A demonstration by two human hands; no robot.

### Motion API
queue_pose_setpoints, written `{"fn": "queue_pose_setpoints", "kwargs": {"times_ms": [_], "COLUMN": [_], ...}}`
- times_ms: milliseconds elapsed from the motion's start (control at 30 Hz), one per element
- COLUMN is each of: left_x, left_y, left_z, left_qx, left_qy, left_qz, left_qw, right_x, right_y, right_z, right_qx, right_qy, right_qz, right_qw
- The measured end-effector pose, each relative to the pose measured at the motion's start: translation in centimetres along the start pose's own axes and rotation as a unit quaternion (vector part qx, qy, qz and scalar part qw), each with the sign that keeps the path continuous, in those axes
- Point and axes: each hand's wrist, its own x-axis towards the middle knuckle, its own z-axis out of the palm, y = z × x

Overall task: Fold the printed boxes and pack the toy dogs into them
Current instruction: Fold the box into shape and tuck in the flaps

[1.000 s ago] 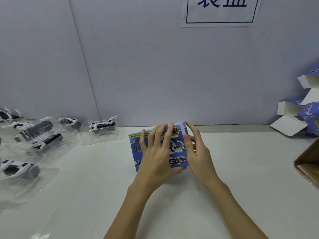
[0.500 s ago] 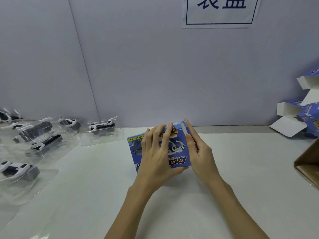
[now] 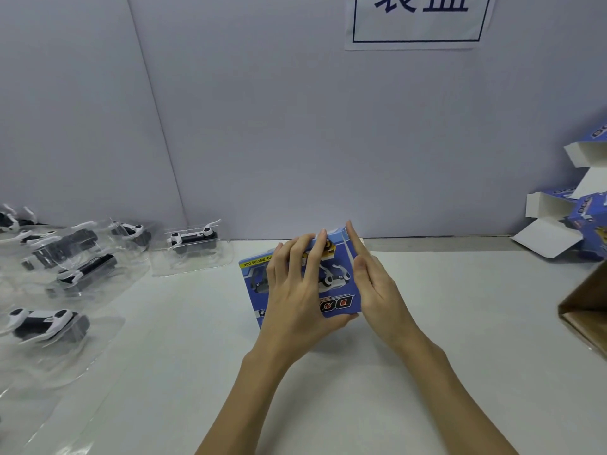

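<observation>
We have tipped the blue box (image 3: 331,284) more upright, left hand (image 3: 295,290) gripping it, right hand (image 3: 374,284) pressing flat on its end, closing nearly done.

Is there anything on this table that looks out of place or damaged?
Nothing looks damaged. One oddity: the blue box held by both hands shows its "DOG" print upside down from this view.

One head-worn wide-angle view looks forward and down from above the person's forearms, close over the white table (image 3: 427,372). The fingers (image 3: 297,257) sit mid-frame; beyond them rises the grey wall (image 3: 295,126).
</observation>
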Motion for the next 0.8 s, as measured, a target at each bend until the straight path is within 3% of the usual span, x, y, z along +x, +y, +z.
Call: {"fn": "queue_pose_setpoints", "kwargs": {"times_ms": [200,333,367,467,567,667,800], "left_x": [0.0,0.0,0.0,0.0,-0.1,0.1,0.5], "left_y": [-0.2,-0.8,-0.9,-1.2,-1.1,-0.9,-0.9], "left_z": [-0.3,-0.7,-0.8,-1.0,-1.1,-1.1,-1.6], "left_qx": [-0.025,-0.023,-0.016,0.014,0.045,0.074,0.082], "left_qy": [-0.006,-0.003,0.000,0.013,0.025,0.050,0.092], "left_qz": [0.003,0.024,0.034,0.069,0.088,0.095,0.062], "left_qw": [1.000,0.999,0.999,0.997,0.995,0.991,0.990], "right_x": [0.1,-0.3,-0.4,-0.5,-0.6,-0.8,-0.7], "right_y": [0.0,0.0,-0.1,-0.3,-1.0,-1.5,-2.4], "right_z": [-0.1,0.4,0.8,1.3,0.7,0.4,0.7], "right_qx": [-0.035,-0.199,-0.196,-0.029,0.088,0.156,0.124], "right_qy": [-0.017,0.032,0.042,0.025,-0.004,-0.007,0.086], "right_qz": [-0.020,-0.065,-0.071,-0.022,-0.004,-0.004,-0.046], "right_qw": [0.999,0.977,0.977,0.999,0.996,0.988,0.987]}}
